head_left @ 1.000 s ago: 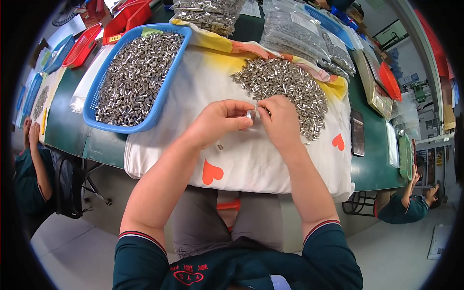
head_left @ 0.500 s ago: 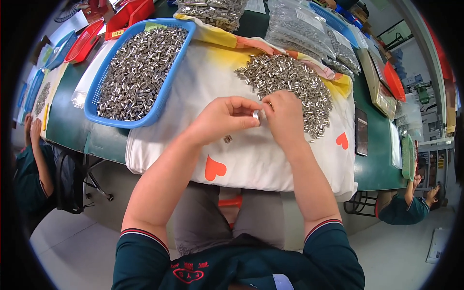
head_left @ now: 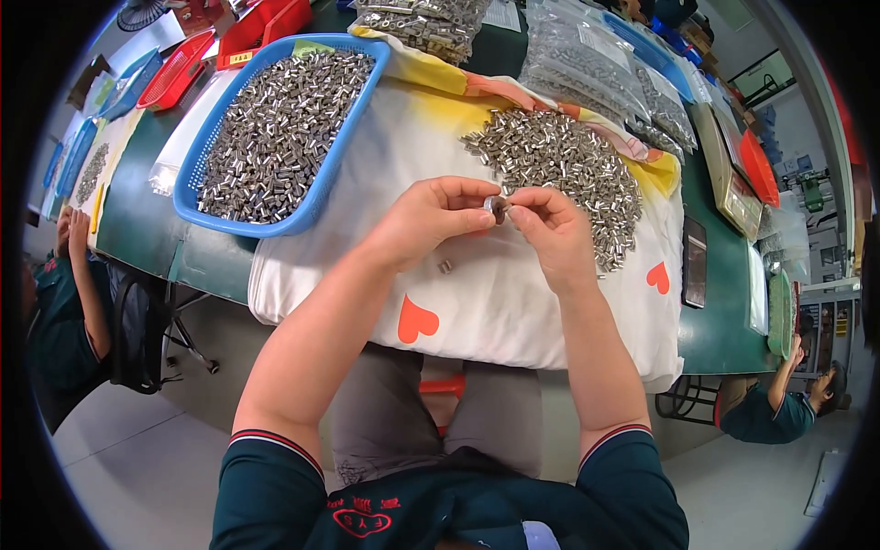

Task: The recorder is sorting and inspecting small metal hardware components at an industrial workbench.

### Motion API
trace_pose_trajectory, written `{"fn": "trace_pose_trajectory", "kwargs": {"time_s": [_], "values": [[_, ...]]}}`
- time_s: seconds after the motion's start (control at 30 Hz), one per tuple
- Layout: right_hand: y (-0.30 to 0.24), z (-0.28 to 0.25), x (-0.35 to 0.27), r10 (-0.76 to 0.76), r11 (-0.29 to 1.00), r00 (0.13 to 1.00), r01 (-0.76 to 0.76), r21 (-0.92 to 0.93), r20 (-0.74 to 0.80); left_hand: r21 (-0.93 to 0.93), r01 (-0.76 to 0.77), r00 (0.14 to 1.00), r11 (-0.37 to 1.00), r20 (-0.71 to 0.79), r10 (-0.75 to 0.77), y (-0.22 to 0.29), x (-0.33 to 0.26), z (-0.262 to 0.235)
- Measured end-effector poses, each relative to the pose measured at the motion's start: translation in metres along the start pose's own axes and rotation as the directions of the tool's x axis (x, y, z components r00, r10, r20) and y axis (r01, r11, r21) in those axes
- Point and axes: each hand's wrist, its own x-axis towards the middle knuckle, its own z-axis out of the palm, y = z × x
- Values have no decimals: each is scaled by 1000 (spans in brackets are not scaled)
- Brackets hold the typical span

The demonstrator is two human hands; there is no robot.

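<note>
My left hand (head_left: 433, 220) is closed on a short, round metal ring (head_left: 495, 207), held between thumb and fingertips above the white cloth (head_left: 367, 192). Close against it on the right, my right hand (head_left: 556, 234) pinches thumb and forefinger together at the ring's face. Whatever those fingertips grip is too small and covered to make out. Beyond my right hand spreads a heap of small silvery metal cylinders (head_left: 573, 165). One loose metal cylinder (head_left: 445, 267) lies on the cloth below my left hand.
A blue basket (head_left: 323, 197) full of similar cylinders stands at the left, with red trays (head_left: 179, 71) behind it. Bagged metal parts (head_left: 577, 69) line the back. On the right are a phone-like dark device (head_left: 695, 261) and a scale (head_left: 724, 174). Co-workers sit at both sides.
My right hand has come from the heap's near edge to the ring, its fingertips now pinched at it. The ring has turned in my left hand. The whole view has shifted slightly.
</note>
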Motion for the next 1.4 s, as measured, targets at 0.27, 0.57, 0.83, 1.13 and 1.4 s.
{"fn": "trace_pose_trajectory", "kwargs": {"time_s": [0.27, 0.57, 0.83, 1.13, 1.4], "values": [[0, 5, -2, -73, 963, 996, 58, -264, -49, -18, 7, 1000, 1000, 14, -6, 3, -2, 4], [-11, 5, -4, -233, 772, 970, 229, -593, 71, 219, -26, 999, 975, -25, 32, -2, -1, 1], [-9, 2, -4, -79, 888, 997, 79, -453, 17, 217, -16, 1000, 976, 0, 16, 1, -1, 1], [-20, -6, 14, -274, 502, 939, 325, -801, 209, 266, 6, 1000, 964, -17, -1, 4, -4, 2], [12, 3, 39, -286, 109, 928, 278, -954, 238, 82, 11, 1000, 997, -20, -10, 5, -3, 0]]}}
